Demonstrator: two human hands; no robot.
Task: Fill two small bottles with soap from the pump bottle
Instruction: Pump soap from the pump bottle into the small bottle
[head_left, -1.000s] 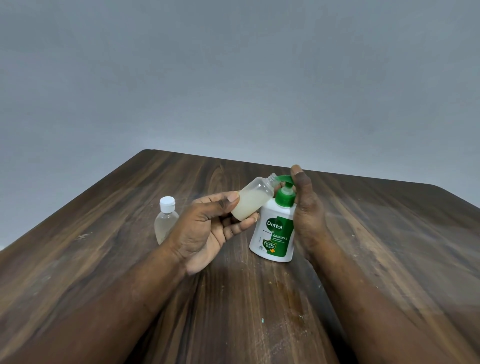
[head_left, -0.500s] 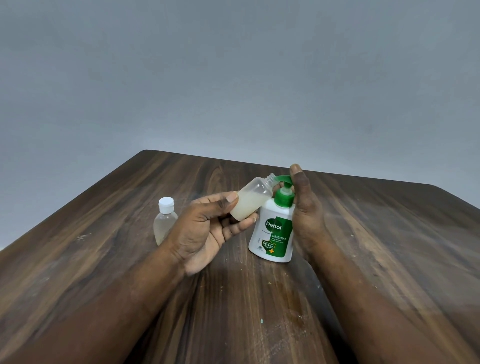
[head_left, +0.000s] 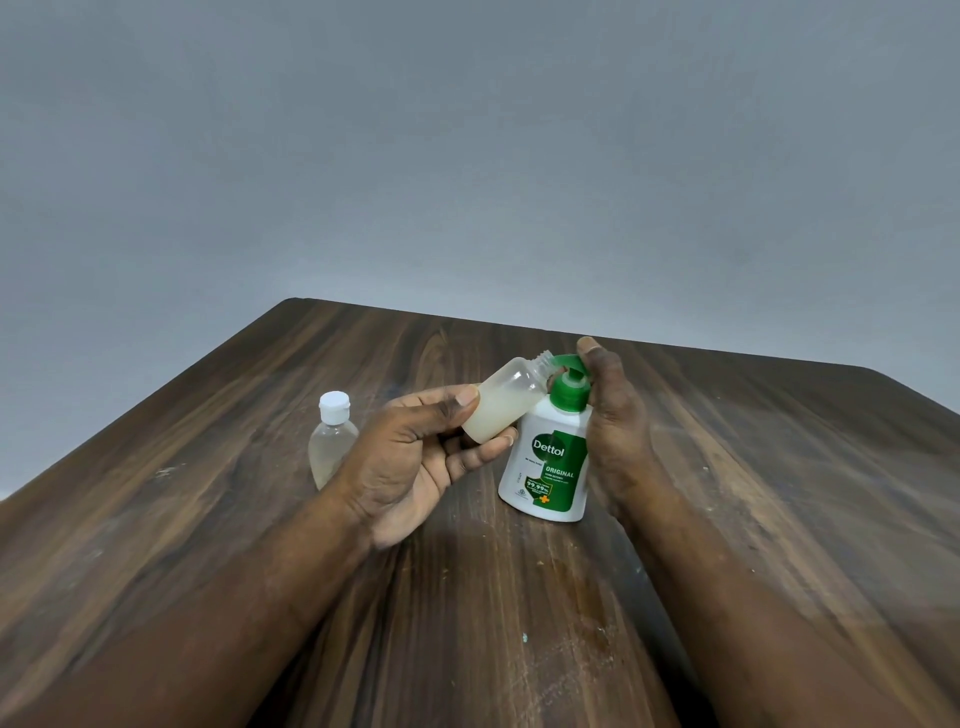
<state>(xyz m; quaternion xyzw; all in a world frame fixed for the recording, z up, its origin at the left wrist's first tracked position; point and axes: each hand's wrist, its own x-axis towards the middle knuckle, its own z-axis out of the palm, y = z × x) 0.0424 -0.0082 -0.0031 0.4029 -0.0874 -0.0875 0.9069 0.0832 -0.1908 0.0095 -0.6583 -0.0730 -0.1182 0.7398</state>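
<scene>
Wooden table (head_left: 208, 519): my left hand (head_left: 410, 457) tilts an open small bottle (head_left: 506, 400) against the pump bottle (head_left: 550, 467) nozzle; my right hand (head_left: 613, 431) grips the pump.

Pump bottle (head_left: 545, 467) nozzle tip behind open small bottle (head_left: 506, 400) neck; label small print illegible.

A dark wooden table (head_left: 779, 467) fills the lower view — its grain runs away from the camera, with pale scuffs and a few small light specks, possibly paint, on it. Behind it stands a plain grey wall (head_left: 467, 156).
</scene>
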